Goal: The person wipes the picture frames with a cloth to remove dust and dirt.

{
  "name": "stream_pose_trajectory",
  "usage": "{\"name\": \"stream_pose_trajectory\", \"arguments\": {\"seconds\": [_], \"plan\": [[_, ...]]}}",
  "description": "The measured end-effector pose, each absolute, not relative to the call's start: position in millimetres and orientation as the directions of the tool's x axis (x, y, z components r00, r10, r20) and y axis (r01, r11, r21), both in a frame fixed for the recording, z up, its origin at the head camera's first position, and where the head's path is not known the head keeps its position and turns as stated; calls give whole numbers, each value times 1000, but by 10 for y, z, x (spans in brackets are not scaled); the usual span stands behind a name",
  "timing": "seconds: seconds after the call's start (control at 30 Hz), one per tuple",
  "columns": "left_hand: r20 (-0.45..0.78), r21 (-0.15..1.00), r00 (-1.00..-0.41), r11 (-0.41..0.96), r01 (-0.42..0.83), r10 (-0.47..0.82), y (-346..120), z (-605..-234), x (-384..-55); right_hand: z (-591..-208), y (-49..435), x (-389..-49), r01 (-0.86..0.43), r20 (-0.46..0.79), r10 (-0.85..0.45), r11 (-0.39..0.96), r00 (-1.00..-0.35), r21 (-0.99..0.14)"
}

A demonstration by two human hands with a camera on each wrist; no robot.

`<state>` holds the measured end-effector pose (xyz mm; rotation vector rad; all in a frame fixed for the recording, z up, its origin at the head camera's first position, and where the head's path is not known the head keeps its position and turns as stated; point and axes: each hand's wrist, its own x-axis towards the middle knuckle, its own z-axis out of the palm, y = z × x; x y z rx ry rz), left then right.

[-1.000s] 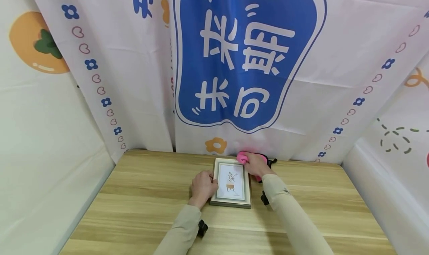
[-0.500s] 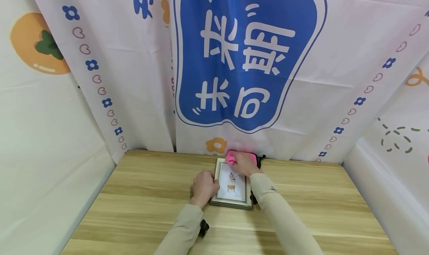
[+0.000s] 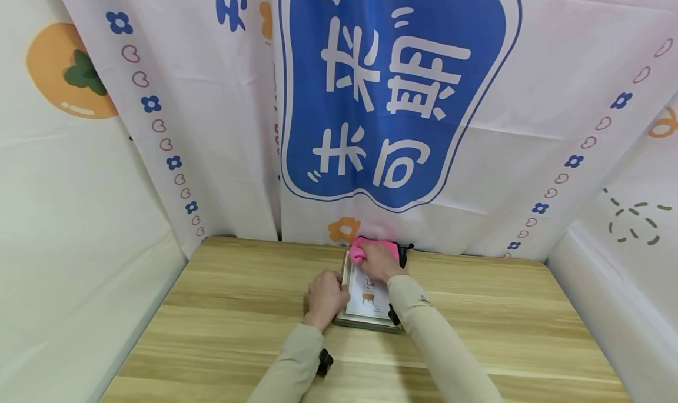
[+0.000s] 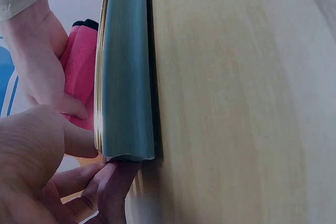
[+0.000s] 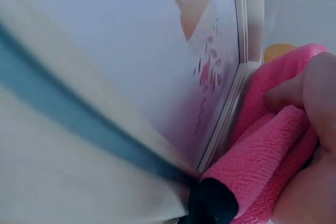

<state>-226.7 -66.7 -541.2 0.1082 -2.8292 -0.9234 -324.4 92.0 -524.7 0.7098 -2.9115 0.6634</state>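
Observation:
A picture frame (image 3: 366,325) with a pale border and a plant print lies face up on the wooden table. My left hand (image 3: 324,300) grips its left edge; in the left wrist view the thumb is on the face side and the fingers curl at the frame's corner (image 4: 126,77). Bunched in my right hand (image 3: 380,263) is a pink cloth (image 3: 392,247) with black trim, over the frame's far end. The right wrist view shows the fleecy cloth (image 5: 262,150) along the frame's inner rim, beside the print (image 5: 131,51). My right hand and forearm hide the frame's right side.
The wooden table (image 3: 238,309) reaches back to a white curtain (image 3: 477,173) with a blue printed sign. White fabric walls stand at the left and right. A black camera is strapped to each wrist.
My right hand has moved left with the pink cloth, from the frame's far right corner towards its far left corner. The left hand keeps its grip on the left edge.

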Motion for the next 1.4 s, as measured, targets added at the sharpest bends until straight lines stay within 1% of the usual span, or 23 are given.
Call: {"name": "stream_pose_trajectory", "arguments": {"seconds": [0.13,0.3,0.53,0.87,1.1,1.2,1.4], "plan": [[153,583,-981,812,-7,-118,-652,-5422,-2261,-5245,893,-3222,-458,159,-432,800,-888,-386],[182,586,-977,810,19,-109,-630,-5411,-2248,-5232,872,-3190,-472,183,-435,795,-881,-381],[182,589,-975,808,8,-123,-618,-5404,-2247,-5244,820,-3206,-482,190,-444,785,-876,-390],[179,582,-974,813,-10,-141,-603,-5414,-2247,-5249,736,-3179,-497,225,-443,788,-868,-364],[211,583,-967,812,10,-140,-633,-5439,-2249,-5283,604,-3159,-519,244,-459,781,-854,-347],[202,595,-969,804,5,-144,-641,-5440,-2239,-5277,582,-3160,-509,221,-458,773,-861,-379],[183,622,-972,783,-1,-146,-669,-5451,-2247,-5174,702,-3181,-492,173,-484,677,-858,-548]]}}
